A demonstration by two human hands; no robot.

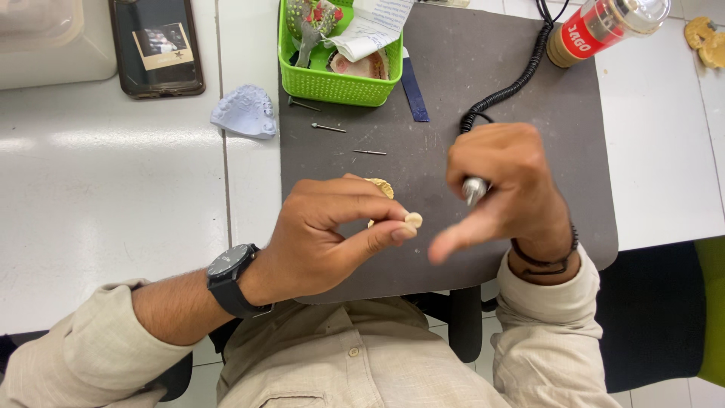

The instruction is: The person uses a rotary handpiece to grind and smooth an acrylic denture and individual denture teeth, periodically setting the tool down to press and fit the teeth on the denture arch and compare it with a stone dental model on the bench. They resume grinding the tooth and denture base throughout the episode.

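Two hands up over the dark grey rubber mat point(453, 68), both loaded. Left hand point(325, 234) pinches a small cream-coloured tooth-like piece point(413, 220) between thumb and forefinger tips, raised off the mat; the other fingers curl in, with a yellowish dental cast point(381, 187) partly hidden behind them. Right hand point(507, 185) is fisted around a silver rotary handpiece point(475, 189), nose pointing down-left toward the piece, forefinger stuck out and blurred.

Risks as I read them:
- The pinch is tip-only on a tiny part. If the tool catches it, it could pop out and fall to the lap or floor, since the hands sit near the mat's front edge.
- Tool nose sits close to the left thumb and forefinger tips; a slip would likely nick skin.
- Neither wrist looks braced on the surface, so wobble is probable.
- The black coiled cord point(521, 72) runs past the red-and-clear cylindrical container point(604, 26) lying on its side; a tug may roll it.
- Loose thin metal burs point(330, 128) lie on the mat beyond the hands, just short of the green plastic basket point(336, 83).

Left wrist wears a black watch point(230, 276), forearm angled in from lower left.
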